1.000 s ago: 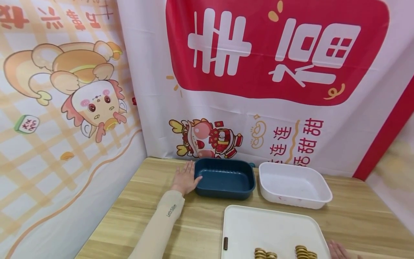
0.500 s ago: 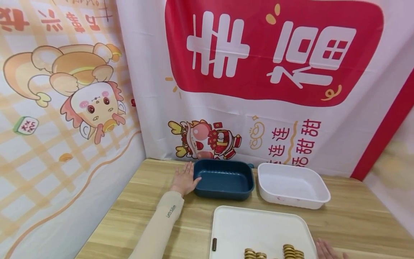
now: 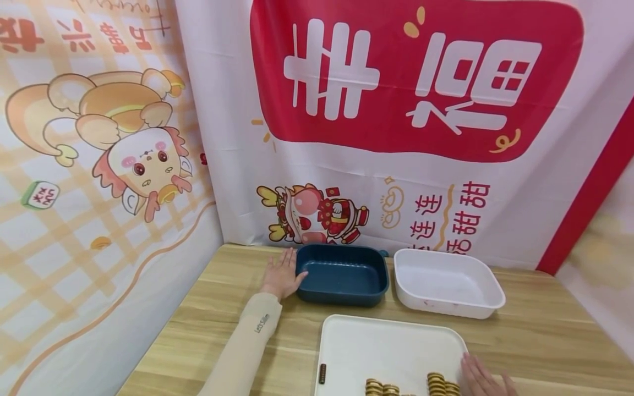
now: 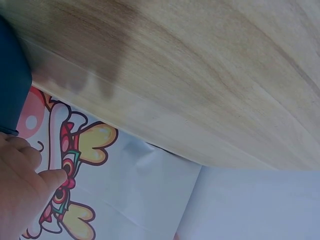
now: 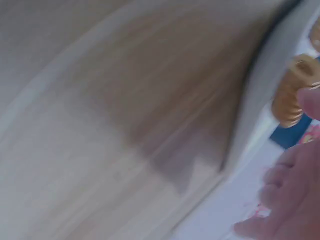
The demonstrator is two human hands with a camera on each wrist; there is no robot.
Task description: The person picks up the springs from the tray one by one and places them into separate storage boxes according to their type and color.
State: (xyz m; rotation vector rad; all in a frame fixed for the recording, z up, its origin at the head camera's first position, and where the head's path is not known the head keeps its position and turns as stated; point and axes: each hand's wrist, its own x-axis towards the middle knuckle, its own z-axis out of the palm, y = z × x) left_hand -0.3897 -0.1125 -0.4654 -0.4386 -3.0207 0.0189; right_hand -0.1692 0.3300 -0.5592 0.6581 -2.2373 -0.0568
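Note:
In the head view my left hand (image 3: 282,275) rests at the left end of a dark blue basin (image 3: 342,297), fingers straight and thumb over its near left rim. The left wrist view shows part of this hand (image 4: 25,185) beside the basin (image 4: 12,75). My right hand (image 3: 482,377) is at the right edge of a white tray (image 3: 386,346), fingers extended. On the tray stand stacks of round golden-brown pieces (image 3: 436,384), partly cut off by the frame. A small dark brown ridged piece (image 3: 322,374) is at the tray's left edge. The right wrist view is blurred.
A white basin (image 3: 448,300) stands right of the blue one, with a small gap between them. Both are near the back of the wooden table (image 3: 198,324), close to a printed cloth wall (image 3: 238,165). Another printed cloth (image 3: 99,220) hangs on the left.
The white tray, with its stacks, has moved left across the table, and my right hand has moved left with it. My left hand and both basins have stayed in place.

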